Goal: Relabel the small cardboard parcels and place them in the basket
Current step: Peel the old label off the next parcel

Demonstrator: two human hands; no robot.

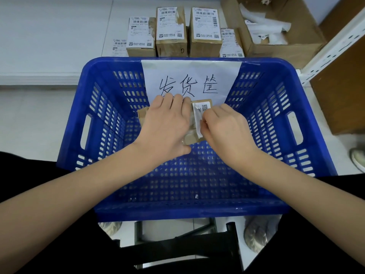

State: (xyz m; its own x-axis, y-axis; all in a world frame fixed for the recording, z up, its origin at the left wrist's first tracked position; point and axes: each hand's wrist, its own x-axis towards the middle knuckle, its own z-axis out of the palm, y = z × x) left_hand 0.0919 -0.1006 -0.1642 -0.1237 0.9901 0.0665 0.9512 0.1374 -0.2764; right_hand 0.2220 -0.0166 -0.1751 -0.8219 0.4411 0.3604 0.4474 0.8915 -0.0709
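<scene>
A small cardboard parcel [192,137] is held over the blue plastic basket [110,119]. My left hand [166,127] grips the parcel from above, fingers curled over its far edge and thumb under its near edge. My right hand [223,125] pinches the white shipping label [198,117], which is partly peeled up from the parcel's top. Most of the parcel is hidden by my left hand. Several more labelled parcels [171,31] stand on the floor beyond the basket.
A white paper sign [189,80] with handwriting hangs on the basket's far wall. An open cardboard box [276,46] with crumpled label backing stands at the back right. A white metal rack post [333,46] and brown board are at the right. A stool is below me.
</scene>
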